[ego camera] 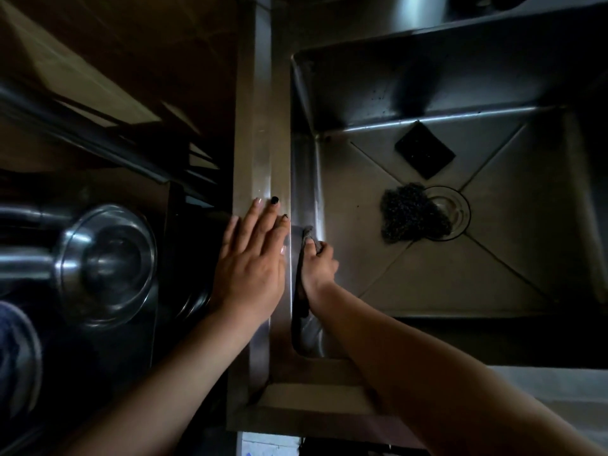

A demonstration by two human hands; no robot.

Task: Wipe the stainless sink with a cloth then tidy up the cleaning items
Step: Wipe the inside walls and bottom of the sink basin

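Right hand (319,264): cloth (309,233) gripped, pressed against sink (427,83) left wall. Left hand (253,258): laid flat, empty, on sink rim. Wiping judged underway; steel scourer (411,215), sponge (424,154) on sink floor, not yet tidied.

The sink (493,258) is stainless steel with a brushed, satin finish. Its floor is smooth with pressed creases, and small dark specks dot the far wall. The flat rim (260,143) is the same metal and carries a bright streak of reflected light. The cloth (309,236), gripped by the right hand (317,264), looks grey, soft and matt. The scourer (411,213) is a coarse, tangled, wiry mass with a faint glint. The square pad (425,149) is black and matt. The drain (455,212) has a shiny metal ring. Left of the sink, the round metal vessel (108,261) is polished and mirror-glossy. One nail on the left hand (251,261) bears glossy black polish.
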